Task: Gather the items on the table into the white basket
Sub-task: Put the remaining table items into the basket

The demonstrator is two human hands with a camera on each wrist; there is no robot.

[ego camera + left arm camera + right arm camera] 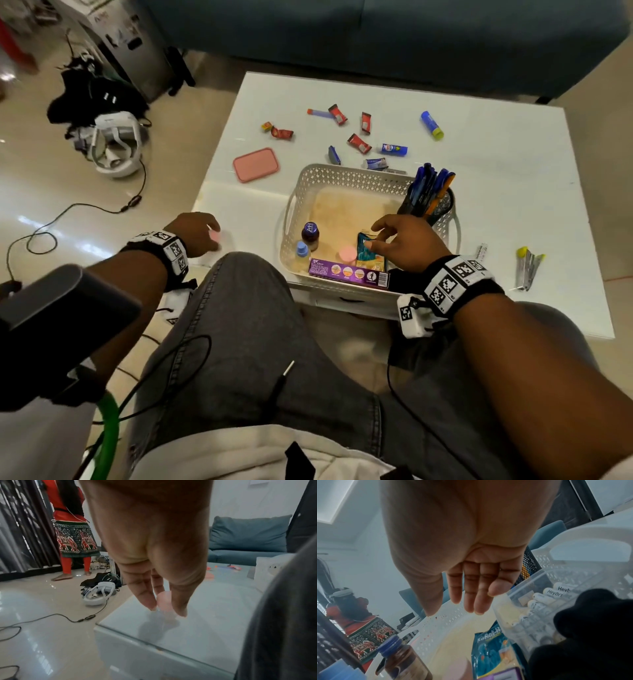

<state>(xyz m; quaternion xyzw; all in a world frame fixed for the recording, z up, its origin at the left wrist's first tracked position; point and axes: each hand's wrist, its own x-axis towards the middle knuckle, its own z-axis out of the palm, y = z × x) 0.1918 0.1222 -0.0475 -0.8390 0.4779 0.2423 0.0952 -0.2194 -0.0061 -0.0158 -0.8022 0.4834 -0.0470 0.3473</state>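
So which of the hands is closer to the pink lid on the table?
Left. The left hand is at the table's near left corner, nearer to the pink lid. The right hand is over the white basket, farther away.

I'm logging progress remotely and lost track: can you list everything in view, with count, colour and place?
basket: one, white, table's near middle
bottles: two, blue caps, basket's near-left corner
purple box: one, along basket's near wall
teal packet: one, in basket
pen holder: one, black mesh, basket's far-right corner
pink lid: one, table, left of basket
red sachets: about four, far table
glue stick: one, blue, far right
small tubes: two, behind basket
headset: one, white, floor
left hand: pinches small pink item, table's near-left corner
right hand: open, over basket
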